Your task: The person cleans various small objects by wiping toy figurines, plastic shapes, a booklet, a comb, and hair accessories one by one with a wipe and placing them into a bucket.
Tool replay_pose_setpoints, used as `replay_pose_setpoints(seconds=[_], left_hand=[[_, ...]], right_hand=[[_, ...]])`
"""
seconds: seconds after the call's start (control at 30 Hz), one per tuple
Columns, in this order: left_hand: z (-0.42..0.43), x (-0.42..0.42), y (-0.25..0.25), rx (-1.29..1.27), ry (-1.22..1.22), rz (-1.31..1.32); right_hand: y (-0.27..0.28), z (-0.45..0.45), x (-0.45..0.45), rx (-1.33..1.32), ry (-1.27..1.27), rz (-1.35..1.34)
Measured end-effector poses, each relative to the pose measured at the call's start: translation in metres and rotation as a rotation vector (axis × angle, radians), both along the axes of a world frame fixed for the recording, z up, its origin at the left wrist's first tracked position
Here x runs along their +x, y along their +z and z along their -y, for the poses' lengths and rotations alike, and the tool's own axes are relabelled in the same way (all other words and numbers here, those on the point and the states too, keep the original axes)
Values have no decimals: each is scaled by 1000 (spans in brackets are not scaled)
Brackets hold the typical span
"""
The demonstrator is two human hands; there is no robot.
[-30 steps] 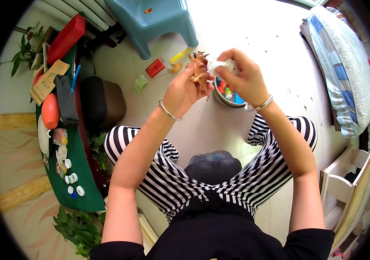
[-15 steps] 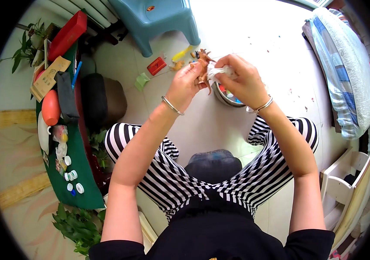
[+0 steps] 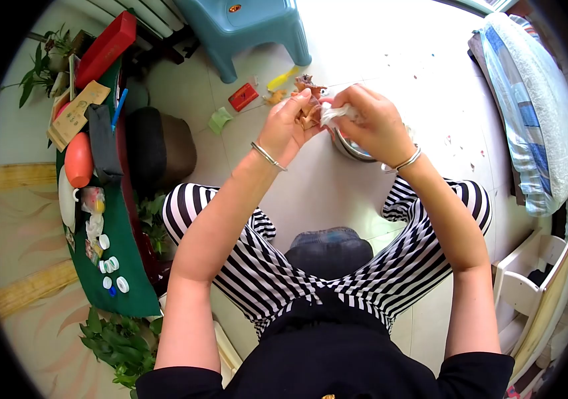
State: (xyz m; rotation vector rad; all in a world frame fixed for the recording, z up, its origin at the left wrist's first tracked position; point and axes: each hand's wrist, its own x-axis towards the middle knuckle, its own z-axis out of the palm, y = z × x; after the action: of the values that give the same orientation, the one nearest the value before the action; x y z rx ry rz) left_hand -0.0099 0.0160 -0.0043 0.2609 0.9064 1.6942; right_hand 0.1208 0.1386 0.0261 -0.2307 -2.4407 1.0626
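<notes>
My left hand (image 3: 287, 132) is closed around a small orange-brown figure (image 3: 309, 120) with spiky parts, which looks like a toy animal. Its exact kind is hard to make out because the fingers cover much of it. Pinched in my right hand (image 3: 378, 130) is a crumpled white tissue or cloth (image 3: 337, 116), right up against the figure's right side. Below my right hand stands a round metal container (image 3: 349, 150) with colourful things in it, mostly hidden by the hand.
On the floor ahead lie a red box (image 3: 242, 97), a green packet (image 3: 219, 120) and a yellow item (image 3: 282, 78). A blue stool (image 3: 250, 33) stands beyond. At left, a green-topped table (image 3: 127, 292) carries several caps. A wrapped bundle (image 3: 530, 113) is at right.
The figure has turned in my left hand, its spiky end now tilted away. My right hand with the white tissue has stayed close against it.
</notes>
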Motion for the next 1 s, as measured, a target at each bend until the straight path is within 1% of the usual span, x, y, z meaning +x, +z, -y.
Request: replay_pose_setpoints(seconds=[0.03, 0.1, 0.13, 0.17, 0.2, 0.23, 0.27, 0.3, 0.37, 0.4, 0.43, 0.5, 0.57, 0.6, 0.63, 0.67, 0.7, 0.73, 0.77, 0.83, 0.9, 0.97, 1.0], left_hand=[[-1, 1, -3, -3, -4, 2], [-4, -1, -4, -35, 3, -40], [-4, -2, -2, -34, 1, -46], [-4, -1, 0, -68, 54, -17], [-3, 0, 1, -102, 112, 19], [-2, -2, -2, -101, 118, 25], [-1, -6, -6, -90, 123, 46], [-1, -8, -7, -79, 124, 62], [-1, -6, 2, -68, 150, 49], [1, -5, 8, -27, 126, 70], [2, -5, 10, 15, 106, 95], [3, -6, 7, 62, 69, 120], [2, -2, 1, 99, 18, 140], [1, 0, -2, 90, 34, 201], [1, 0, -3, 85, 53, 259], [1, -2, -6, 88, 54, 254], [2, -3, -8, 126, 47, 305], [2, -3, -10, 164, 42, 358], [2, -3, -14, 164, 45, 362], [1, -1, -16, 178, 46, 397], [-2, 0, -17, 176, 62, 437], [-3, -2, -17, 185, 84, 478], [-3, -2, -14, 210, 80, 468]], right_hand=[[-7, -1, 1, -3, -4, 2], [-24, -4, -1, 93, 61, 2], [-24, -8, 1, 120, -15, 101], [-25, -10, 1, 123, -10, 99], [-15, -8, 0, 9, -12, 96], [-7, -6, 2, -107, -17, 97], [-1, -4, 3, -69, 57, 129], [-9, -6, 4, -72, 53, 130], [-30, -14, 4, 31, 50, 121], [-23, -14, 5, -250, -12, 180], [-14, -15, 4, -359, -76, 187], [3, -10, 2, -377, -79, 182], [-15, -1, -4, -439, 84, 9], [-16, 1, -2, -251, 54, 39], [-15, -1, -2, -251, 53, 34], [-14, -4, -1, -123, -29, 48], [-10, -5, -3, 6, -110, 66], [-2, -1, -2, -104, -103, 70], [-2, 4, -2, -104, -100, 75], [-3, 11, -1, 12, 103, -81], [-17, 8, 0, 26, 100, -52], [-18, 3, -1, 33, -78, 33], [-10, 4, -3, -15, -68, -18]])
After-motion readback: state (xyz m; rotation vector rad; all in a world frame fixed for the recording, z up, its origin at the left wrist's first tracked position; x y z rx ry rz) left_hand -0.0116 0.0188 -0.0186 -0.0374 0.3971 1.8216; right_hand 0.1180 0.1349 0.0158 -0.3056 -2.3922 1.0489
